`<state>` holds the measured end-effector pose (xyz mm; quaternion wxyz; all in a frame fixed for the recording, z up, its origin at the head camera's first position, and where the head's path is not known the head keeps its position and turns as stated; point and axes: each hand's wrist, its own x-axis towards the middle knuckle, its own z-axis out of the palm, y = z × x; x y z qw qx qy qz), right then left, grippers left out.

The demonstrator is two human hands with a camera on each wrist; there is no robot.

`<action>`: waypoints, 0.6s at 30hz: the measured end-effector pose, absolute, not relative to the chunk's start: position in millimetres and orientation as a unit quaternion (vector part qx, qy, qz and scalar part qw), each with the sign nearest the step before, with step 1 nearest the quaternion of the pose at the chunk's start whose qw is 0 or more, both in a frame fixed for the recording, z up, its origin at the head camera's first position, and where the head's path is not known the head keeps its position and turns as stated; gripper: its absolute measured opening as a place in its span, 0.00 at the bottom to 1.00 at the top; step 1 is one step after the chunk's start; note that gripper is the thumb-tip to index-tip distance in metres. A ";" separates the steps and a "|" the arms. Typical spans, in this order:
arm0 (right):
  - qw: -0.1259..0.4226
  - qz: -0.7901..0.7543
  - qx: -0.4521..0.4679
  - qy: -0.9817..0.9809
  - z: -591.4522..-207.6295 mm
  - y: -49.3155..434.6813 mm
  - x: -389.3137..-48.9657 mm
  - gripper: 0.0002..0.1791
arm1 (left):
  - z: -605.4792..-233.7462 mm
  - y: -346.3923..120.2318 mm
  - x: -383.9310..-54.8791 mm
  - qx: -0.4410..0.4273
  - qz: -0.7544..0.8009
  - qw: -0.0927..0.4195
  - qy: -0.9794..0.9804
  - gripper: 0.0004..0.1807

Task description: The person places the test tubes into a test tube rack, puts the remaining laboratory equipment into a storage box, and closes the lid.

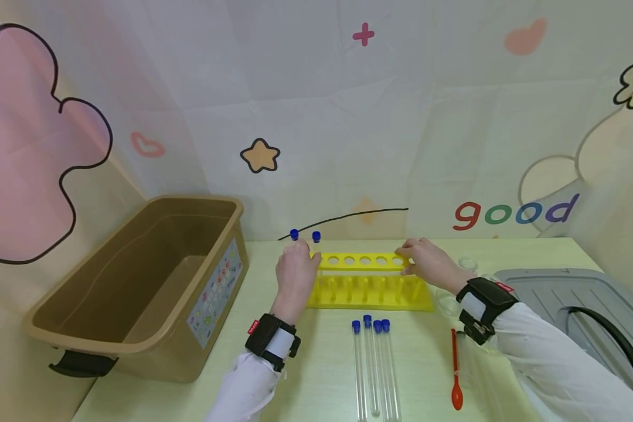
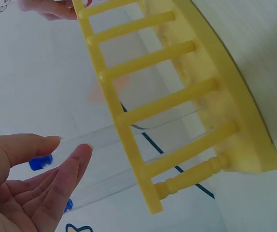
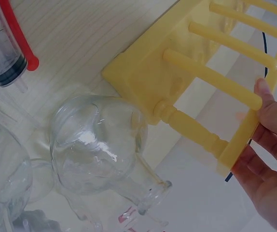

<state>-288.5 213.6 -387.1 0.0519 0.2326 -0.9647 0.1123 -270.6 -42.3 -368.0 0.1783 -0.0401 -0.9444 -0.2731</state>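
Note:
A yellow test tube rack (image 1: 371,300) stands upright on the table. Two clear test tubes with blue caps (image 1: 316,236) stand in its left end, the nearer one's cap (image 2: 41,162) beside my left thumb. My left hand (image 1: 297,275) is around the top of that tube, thumb and forefinger apart with a gap showing between their tips. At the rack's other end, my right hand (image 1: 435,264) grips the top bar, thumb on one side and fingers on the other. Several capped test tubes (image 1: 373,363) lie on the table in front of the rack.
To the left is a large brown bin (image 1: 179,357). Clear round glass flasks (image 3: 97,145) stand by the rack's right end. A red spoon (image 1: 456,392) and a syringe (image 3: 3,53) lie nearer. Far right is a grey lid (image 1: 543,281) with a black handle.

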 end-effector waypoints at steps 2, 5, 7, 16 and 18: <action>0.054 0.112 0.239 -0.963 -387.3 214.2 -288.8 0.20 | -366.1 -41.0 -265.3 -0.041 -0.267 0.179 -0.946 0.11; 0.055 0.112 0.243 -0.962 -387.2 214.7 -289.0 0.20 | -364.1 -38.7 -257.5 -0.052 -0.259 0.191 -0.945 0.10; 0.054 0.113 0.245 -0.961 -386.9 215.2 -289.0 0.20 | -363.5 -36.8 -253.1 -0.066 -0.255 0.207 -0.942 0.09; 0.049 0.115 0.241 -0.963 -385.7 215.0 -287.9 0.21 | -368.2 -25.7 -234.4 -0.159 -0.248 0.261 -0.919 0.08; 0.047 0.115 0.240 -0.963 -385.5 214.5 -287.7 0.21 | -372.9 -23.3 -230.6 -0.196 -0.229 0.276 -0.913 0.07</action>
